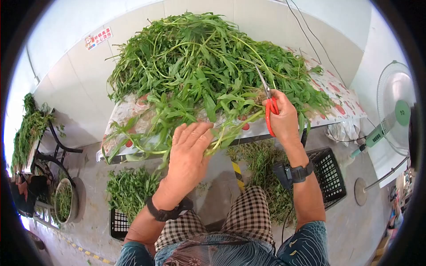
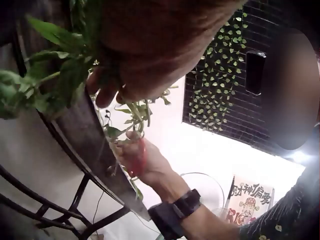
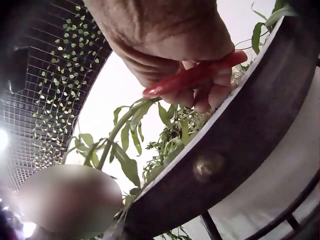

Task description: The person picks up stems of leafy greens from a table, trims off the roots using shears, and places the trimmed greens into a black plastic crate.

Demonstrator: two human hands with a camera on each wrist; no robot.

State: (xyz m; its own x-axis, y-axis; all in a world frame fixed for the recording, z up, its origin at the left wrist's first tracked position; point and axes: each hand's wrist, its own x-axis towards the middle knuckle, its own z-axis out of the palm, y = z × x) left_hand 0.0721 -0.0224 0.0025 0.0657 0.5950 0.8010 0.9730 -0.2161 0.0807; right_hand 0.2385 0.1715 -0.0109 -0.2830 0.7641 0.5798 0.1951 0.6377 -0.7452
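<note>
My left hand holds leafy green stems at the front edge of the table, with its fingers curled over them in the left wrist view. The leafy tops spread out to its left. My right hand grips scissors with red handles, their blades pointing up and away over the plant pile. The root ends of the held stems reach close to the right hand's fingers. In the right wrist view the red handle crosses the curled fingers, and the blades are hidden.
The heaped greens lie on a table with a patterned cloth. Below stand black crates, one with cut greens, and more plants lie on the floor. A standing fan is on the right, a tub on the left.
</note>
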